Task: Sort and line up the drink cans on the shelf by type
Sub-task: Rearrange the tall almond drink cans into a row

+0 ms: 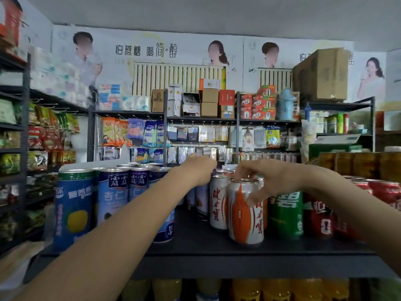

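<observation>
Drink cans stand on a dark shelf [208,246]. At the front, an orange-and-white can [243,213] stands upright, and my right hand [264,179] grips it over the top rim. A second orange-and-white can [218,203] stands just behind and left of it. My left hand [200,168] reaches deeper and closes on the top of a pale can [201,200] at the back; the grip is partly hidden. Blue almond-drink cans [112,192] and a tall blue lemon can [72,209] fill the left. A green can [285,213] and red cans [319,218] stand at the right.
Bare shelf surface lies between the blue cans and the orange-and-white cans. Yellow bottles [249,290] sit on the shelf below. Behind are racks of hanging packets [152,133] and stacked boxes [208,101]. Snack racks [43,137] line the left.
</observation>
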The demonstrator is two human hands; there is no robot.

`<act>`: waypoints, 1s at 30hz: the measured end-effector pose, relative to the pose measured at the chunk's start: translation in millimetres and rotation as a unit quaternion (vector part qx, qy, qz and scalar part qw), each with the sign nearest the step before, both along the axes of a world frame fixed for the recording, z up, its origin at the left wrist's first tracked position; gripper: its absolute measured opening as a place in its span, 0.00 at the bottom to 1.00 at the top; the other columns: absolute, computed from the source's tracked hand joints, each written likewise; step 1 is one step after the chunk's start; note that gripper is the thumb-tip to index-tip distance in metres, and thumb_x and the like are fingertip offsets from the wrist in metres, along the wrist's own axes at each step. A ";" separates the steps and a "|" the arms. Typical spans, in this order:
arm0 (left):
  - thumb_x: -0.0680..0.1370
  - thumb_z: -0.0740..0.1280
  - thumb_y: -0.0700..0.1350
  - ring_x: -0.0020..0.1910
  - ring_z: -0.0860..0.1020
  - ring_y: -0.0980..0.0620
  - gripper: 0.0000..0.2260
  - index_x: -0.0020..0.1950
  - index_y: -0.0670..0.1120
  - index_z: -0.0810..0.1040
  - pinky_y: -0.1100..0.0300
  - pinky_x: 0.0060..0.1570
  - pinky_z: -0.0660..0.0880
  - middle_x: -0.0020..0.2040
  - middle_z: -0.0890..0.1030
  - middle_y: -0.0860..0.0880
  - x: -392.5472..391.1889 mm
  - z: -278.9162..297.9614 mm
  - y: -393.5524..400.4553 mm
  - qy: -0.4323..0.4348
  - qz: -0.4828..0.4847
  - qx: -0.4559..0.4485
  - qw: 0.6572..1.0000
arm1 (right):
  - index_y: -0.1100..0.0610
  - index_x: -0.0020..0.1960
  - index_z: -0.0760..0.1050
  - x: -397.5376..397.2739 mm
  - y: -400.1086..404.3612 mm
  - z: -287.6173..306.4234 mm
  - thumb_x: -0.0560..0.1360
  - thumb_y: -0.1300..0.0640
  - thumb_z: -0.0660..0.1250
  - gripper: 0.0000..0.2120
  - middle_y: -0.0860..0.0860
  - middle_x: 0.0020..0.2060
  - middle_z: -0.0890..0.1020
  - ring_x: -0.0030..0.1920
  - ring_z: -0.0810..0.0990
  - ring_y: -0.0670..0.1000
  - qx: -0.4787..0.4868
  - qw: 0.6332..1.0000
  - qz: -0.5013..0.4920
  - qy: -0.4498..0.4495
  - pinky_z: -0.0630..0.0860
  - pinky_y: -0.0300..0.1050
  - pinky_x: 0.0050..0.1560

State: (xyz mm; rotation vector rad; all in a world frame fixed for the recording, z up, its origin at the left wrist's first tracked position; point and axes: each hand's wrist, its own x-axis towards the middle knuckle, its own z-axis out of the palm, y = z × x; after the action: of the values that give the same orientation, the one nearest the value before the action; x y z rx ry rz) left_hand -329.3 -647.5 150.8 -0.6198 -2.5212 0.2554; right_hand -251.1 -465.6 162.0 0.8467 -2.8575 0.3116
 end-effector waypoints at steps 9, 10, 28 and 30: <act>0.75 0.63 0.33 0.51 0.77 0.45 0.08 0.52 0.36 0.77 0.53 0.53 0.75 0.52 0.78 0.41 -9.4 25.4 2.2 -0.024 0.042 0.061 0.997 | 0.47 0.56 0.69 -3.1 -5.3 -5.9 0.67 0.52 0.75 0.21 0.46 0.54 0.74 0.55 0.72 0.47 -0.032 0.999 0.019 0.024 0.71 0.47 0.59; 0.75 0.62 0.32 0.50 0.77 0.45 0.08 0.52 0.36 0.77 0.55 0.52 0.75 0.52 0.78 0.41 -8.5 26.9 -0.7 -0.030 0.049 0.060 0.997 | 0.48 0.57 0.69 -3.6 -8.5 -7.4 0.67 0.52 0.74 0.22 0.45 0.54 0.73 0.56 0.72 0.47 -0.033 0.999 0.013 0.028 0.70 0.45 0.58; 0.79 0.61 0.42 0.55 0.76 0.49 0.10 0.55 0.42 0.78 0.56 0.56 0.72 0.56 0.79 0.47 19.2 47.4 -59.7 -0.077 -0.001 0.131 0.988 | 0.54 0.62 0.71 -26.0 -55.1 14.9 0.71 0.48 0.70 0.22 0.50 0.61 0.74 0.61 0.72 0.50 -0.010 0.990 -0.032 0.136 0.69 0.45 0.61; 0.79 0.61 0.43 0.55 0.76 0.50 0.10 0.55 0.44 0.79 0.55 0.57 0.72 0.56 0.79 0.48 16.9 51.5 -72.8 -0.053 0.008 0.132 0.990 | 0.53 0.61 0.73 -38.4 -62.6 22.8 0.71 0.48 0.71 0.21 0.50 0.60 0.75 0.60 0.73 0.50 -0.036 0.989 -0.010 0.146 0.70 0.46 0.60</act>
State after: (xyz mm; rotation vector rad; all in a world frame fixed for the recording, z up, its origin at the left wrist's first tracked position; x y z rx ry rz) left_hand -312.3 -720.3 202.3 -0.5187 -2.6015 -0.1075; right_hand -289.5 -528.1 184.8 0.7785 -2.5669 0.2637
